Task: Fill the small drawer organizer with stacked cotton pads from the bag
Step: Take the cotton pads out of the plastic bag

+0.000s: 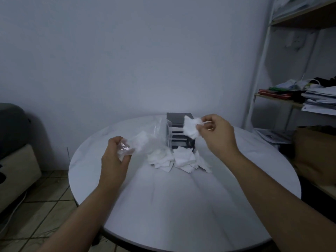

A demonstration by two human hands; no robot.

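Head view: the left hand (113, 157) grips the crumpled end of a clear plastic bag (145, 140), whose see-through film is hard to trace against the white round table (163, 206). The right hand (216, 135) pinches a few cotton pads (190, 129) in front of the dark drawer organizer (179, 120), hiding part of its front. The bag covers its left side. More loose pads (180, 160) lie heaped at its base; their number cannot be told.

I'm seeing white cotton pads (179, 160) blending into the white table (163, 206), a clear bag (145, 140) glinting, and a dark grey drawer organizer (179, 118) showing pale horizontal stripes.
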